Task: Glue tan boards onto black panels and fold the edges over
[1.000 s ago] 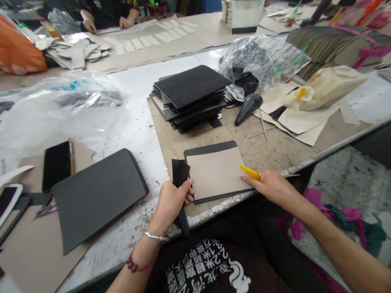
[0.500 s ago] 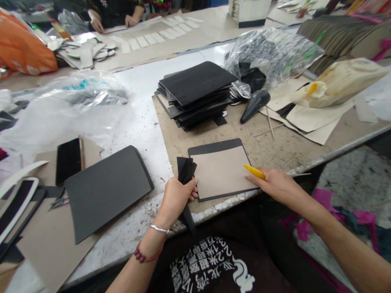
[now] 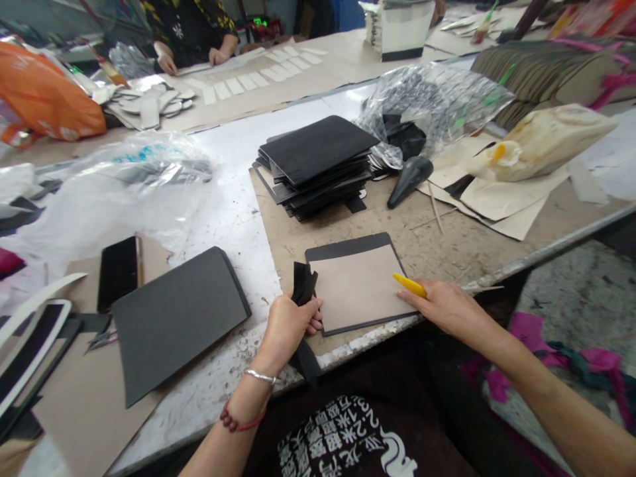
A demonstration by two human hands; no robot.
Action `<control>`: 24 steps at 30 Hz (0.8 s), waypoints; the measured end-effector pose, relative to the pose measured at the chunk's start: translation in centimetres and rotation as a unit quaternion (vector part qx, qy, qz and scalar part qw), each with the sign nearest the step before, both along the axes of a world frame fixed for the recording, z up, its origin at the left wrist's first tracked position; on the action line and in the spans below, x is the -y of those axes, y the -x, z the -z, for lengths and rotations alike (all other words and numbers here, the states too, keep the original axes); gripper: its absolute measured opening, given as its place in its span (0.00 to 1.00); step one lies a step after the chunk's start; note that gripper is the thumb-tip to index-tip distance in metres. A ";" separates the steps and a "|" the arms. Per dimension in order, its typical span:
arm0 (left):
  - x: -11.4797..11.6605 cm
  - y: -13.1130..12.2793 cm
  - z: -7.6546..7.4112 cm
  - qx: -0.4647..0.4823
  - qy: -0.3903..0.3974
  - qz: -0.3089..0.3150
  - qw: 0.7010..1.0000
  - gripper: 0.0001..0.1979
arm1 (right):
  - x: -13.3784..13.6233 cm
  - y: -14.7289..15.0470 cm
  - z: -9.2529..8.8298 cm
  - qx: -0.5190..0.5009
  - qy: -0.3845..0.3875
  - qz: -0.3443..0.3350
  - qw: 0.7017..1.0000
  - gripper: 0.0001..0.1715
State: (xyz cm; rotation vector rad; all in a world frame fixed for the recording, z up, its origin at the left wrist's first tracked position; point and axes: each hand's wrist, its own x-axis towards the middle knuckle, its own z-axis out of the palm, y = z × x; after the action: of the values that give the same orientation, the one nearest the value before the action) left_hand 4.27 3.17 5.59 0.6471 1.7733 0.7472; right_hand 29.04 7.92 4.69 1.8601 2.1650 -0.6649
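Note:
A flat panel (image 3: 358,285) with a beige face and a dark border lies before me at the table's front edge. My left hand (image 3: 293,321) is closed around a bunch of black strips (image 3: 304,283), its fingers at the panel's left edge. One black strip end (image 3: 309,363) hangs below that hand over the table edge. My right hand (image 3: 442,303) grips a yellow pointed tool (image 3: 410,285), whose exact kind I cannot make out. The tool's tip lies over the right side of the panel, and the fingertips rest by the panel's right edge.
Behind the panel stands a stack of black panels (image 3: 320,152), with a dark cone-shaped piece (image 3: 410,180) to its right. Dark grey sheets (image 3: 181,321) and a phone (image 3: 119,273) lie at left. A stained plastic container (image 3: 556,142) is at right. Across the table are another person's hands (image 3: 166,61).
The camera view has shifted slightly, so the whole table appears a little lower. Both hands keep their hold and stay at nearly the same places on the panel.

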 end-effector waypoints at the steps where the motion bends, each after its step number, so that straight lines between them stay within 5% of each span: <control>1: 0.0 0.0 0.0 -0.001 0.000 0.000 1.000 0.06 | 0.0 0.0 -0.1 -0.002 0.001 0.003 1.000 0.31; 24: 0.0 -0.6 -0.1 -0.044 -0.003 -0.003 0.999 0.06 | 0.1 0.4 -1.0 0.002 0.007 -0.009 1.000 0.25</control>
State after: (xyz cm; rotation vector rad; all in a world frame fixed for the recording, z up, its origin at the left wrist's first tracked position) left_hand 4.90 3.20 5.67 0.6873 1.8551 0.7380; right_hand 28.66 7.82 5.65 1.8319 2.1650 -0.6716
